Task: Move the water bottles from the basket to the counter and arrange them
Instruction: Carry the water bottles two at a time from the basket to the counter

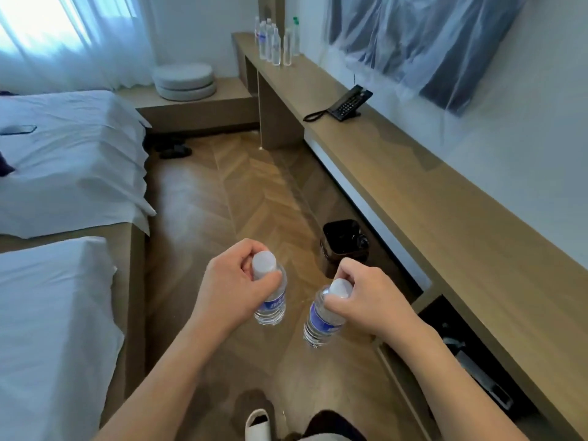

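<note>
Both hands carried water bottles
The left hand (232,283) gripped one bottle (271,300) by its neck, the right hand (370,300) another bottle (321,319), over the floor (241,192)

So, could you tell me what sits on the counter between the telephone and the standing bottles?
Nothing: the head view shows bare wooden counter between black telephone and clear plastic bottles.

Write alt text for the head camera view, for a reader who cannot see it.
A person's left hand and right hand each hold a small water bottle by its neck, left bottle and right bottle, above a wooden floor. Ahead, a cluster of bottles stands at the far end of a long wooden counter, past a black telephone; white beds lie left.
</note>
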Tool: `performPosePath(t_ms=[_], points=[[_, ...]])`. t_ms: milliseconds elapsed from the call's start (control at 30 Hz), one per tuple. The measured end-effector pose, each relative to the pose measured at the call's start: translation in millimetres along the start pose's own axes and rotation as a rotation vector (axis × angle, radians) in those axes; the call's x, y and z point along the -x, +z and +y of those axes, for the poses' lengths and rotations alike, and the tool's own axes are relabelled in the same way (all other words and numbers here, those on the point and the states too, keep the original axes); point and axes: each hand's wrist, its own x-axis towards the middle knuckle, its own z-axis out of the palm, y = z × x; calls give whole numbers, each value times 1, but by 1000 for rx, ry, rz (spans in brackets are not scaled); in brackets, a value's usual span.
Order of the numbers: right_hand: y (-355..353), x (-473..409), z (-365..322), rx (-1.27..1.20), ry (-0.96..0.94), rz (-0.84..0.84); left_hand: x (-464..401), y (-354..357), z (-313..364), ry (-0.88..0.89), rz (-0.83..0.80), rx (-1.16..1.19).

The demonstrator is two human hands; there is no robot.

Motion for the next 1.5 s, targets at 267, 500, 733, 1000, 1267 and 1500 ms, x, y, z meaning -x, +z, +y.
performPosePath(t_ms=[267, 500, 733, 1000, 1267, 1500], points=[[-14, -206, -26, -12, 28, 60, -215, -6, -40, 1, 6, -8], [-38, -401, -40, -4, 20, 37, -399, 1, -74, -88, -3, 65], [-64, -561, -71, -26, -19, 32, -557, -17, -103, -45, 58, 37], [-47, -761, -116, -38, 39, 24, -748, -46, -166, -48, -12, 30], [-53, -924, -177, -19, 62, 40, -934, -92, -198, 18, 11, -9], [-48, -1082, -206, 51, 41, 24, -1083, -103, -247, 3, 37, -27]])
